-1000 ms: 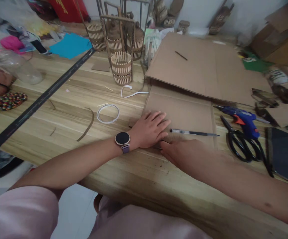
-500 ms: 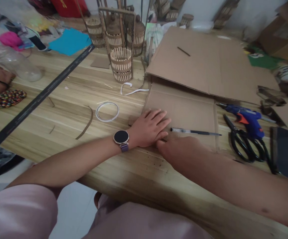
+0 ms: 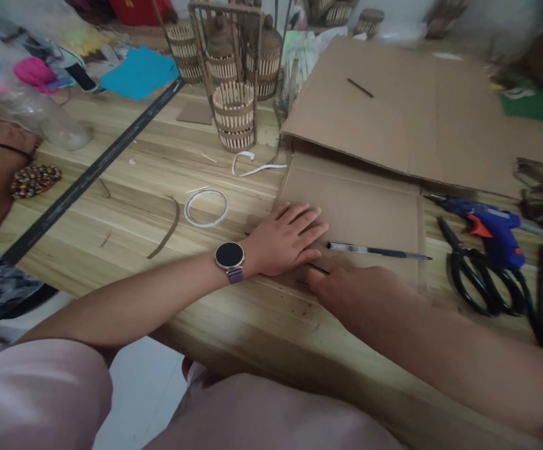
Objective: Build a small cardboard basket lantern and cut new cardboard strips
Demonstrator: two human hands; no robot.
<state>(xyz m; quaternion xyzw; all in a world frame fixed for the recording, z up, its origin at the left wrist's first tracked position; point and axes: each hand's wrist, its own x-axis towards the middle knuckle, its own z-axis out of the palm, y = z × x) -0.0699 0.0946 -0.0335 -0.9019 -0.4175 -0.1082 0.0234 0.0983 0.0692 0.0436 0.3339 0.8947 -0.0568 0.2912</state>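
No legible text anywhere; watch face [image 3: 229, 255] blank, far labels prob. too blurred.

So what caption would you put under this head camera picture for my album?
Both hands, left hand and right hand, press a cardboard sheet beside a pen.

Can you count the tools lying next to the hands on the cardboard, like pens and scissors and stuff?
Pen: 1
Scissors: 1
Blue glue gun: 1
Total: 3

The left hand lies flat on the cardboard; the right hand rests at its near edge.
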